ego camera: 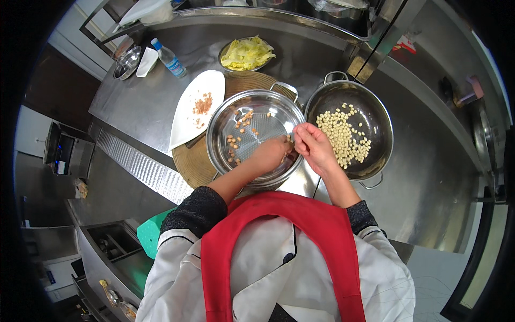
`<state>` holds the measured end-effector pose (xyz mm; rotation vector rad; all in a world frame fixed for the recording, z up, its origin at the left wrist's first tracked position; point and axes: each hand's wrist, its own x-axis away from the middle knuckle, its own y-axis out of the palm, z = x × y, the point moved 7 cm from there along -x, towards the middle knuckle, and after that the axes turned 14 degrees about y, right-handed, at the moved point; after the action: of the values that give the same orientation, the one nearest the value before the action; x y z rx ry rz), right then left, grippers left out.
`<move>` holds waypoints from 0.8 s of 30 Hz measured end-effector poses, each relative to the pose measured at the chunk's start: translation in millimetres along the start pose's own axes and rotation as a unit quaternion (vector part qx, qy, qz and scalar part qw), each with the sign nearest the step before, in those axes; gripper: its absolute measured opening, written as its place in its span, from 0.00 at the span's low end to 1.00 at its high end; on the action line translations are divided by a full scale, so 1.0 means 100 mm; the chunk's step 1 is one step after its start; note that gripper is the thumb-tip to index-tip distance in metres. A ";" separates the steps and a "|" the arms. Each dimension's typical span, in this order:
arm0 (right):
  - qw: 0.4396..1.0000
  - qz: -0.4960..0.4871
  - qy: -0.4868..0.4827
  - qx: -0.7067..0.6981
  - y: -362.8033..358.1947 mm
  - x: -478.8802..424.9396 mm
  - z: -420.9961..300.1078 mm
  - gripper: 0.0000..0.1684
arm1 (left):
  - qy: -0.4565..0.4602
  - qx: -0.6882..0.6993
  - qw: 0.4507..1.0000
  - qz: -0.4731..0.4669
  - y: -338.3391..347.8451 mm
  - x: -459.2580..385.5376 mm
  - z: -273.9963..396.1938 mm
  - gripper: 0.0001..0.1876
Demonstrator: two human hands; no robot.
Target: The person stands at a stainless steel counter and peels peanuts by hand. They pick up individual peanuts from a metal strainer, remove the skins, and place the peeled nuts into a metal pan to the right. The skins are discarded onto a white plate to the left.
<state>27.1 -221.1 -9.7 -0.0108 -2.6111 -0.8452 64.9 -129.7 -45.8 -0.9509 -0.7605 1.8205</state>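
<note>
A steel two-handled pot (217, 120) stands on a round wooden chopping board (193, 163), with reddish-brown peanuts (244, 118) scattered on its bottom. My left hand (273, 153) reaches into the pot at its right side, fingers bent down and partly hidden; what they hold cannot be told. Over the pot's right rim is my right hand (312, 143), thumb and fingertips pinched together; nothing clear shows between them. Pale peeled peanuts (340, 133) lie in a second two-handled pan (374, 108) just right of it. A white leaf-shaped plate (187, 104) holds reddish skins (202, 104).
Behind the board stands a bowl of lettuce leaves (247, 54). A water bottle (171, 60), a small white dish (147, 61) and a steel bowl (128, 63) are at the back left. A raised steel shelf (273, 15) crosses the back of the steel counter (422, 169).
</note>
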 end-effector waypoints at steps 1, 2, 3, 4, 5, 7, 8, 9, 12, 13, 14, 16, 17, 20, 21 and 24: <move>1.000 -0.003 0.013 0.005 0.02 0.01 0.02 0.11 | -0.005 -0.003 1.000 0.002 0.00 0.00 -0.01 0.10; 1.000 0.001 0.015 0.014 0.04 0.00 0.04 0.12 | -0.008 -0.006 1.000 0.002 0.00 0.01 -0.02 0.10; 1.000 0.001 0.016 0.017 0.05 -0.01 0.06 0.13 | -0.009 -0.007 1.000 0.000 -0.03 0.01 0.01 0.10; 1.000 0.001 0.017 0.021 0.06 -0.02 0.08 0.13 | -0.010 -0.009 1.000 -0.002 -0.06 0.02 0.02 0.10; 1.000 0.001 0.018 0.025 0.07 -0.03 0.11 0.13 | -0.047 -0.015 0.999 -0.006 -0.09 0.04 -0.02 0.10; 0.998 -0.001 0.021 0.060 0.10 -0.08 0.19 0.12 | -0.121 -0.030 0.992 -0.015 -0.17 0.13 -0.13 0.09; 0.996 0.001 0.027 0.084 0.14 -0.10 0.23 0.12 | -0.163 0.085 0.982 0.036 -0.24 0.22 -0.19 0.08; 0.994 0.002 0.032 0.109 0.18 -0.11 0.26 0.12 | -0.203 0.197 0.955 0.088 -0.31 0.34 -0.24 0.07; 0.988 -0.011 0.061 0.141 0.30 -0.16 0.33 0.09 | -0.267 0.440 0.827 0.228 -0.46 0.62 -0.24 0.07; 0.986 -0.014 0.066 0.152 0.33 -0.18 0.37 0.09 | -0.278 0.501 0.773 0.273 -0.48 0.71 -0.21 0.07; 0.988 -0.028 0.066 0.138 0.37 -0.21 0.40 0.08 | -0.289 0.489 0.772 0.287 -0.52 0.77 -0.18 0.08; 0.987 -0.027 0.060 0.146 0.37 -0.28 0.50 0.08 | -0.300 0.488 0.765 0.294 -0.58 0.85 -0.10 0.09; 0.987 -0.025 0.057 0.149 0.38 -0.30 0.54 0.08 | -0.305 0.488 0.762 0.297 -0.58 0.89 -0.07 0.10; 0.979 -0.035 0.073 0.186 0.43 -0.27 0.57 0.07 | -0.294 0.481 0.763 0.317 -0.57 0.97 0.00 0.11; 0.977 -0.037 0.074 0.195 0.44 -0.26 0.56 0.06 | -0.289 0.489 0.756 0.326 -0.56 0.97 0.03 0.11; 0.979 -0.043 0.070 0.185 0.42 -0.26 0.56 0.06 | -0.248 0.460 0.791 0.318 -0.57 0.92 0.14 0.10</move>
<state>35.3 -152.3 -37.3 0.2555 -2.6071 -0.3605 52.1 -24.2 -18.9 -0.0272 0.2897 2.6650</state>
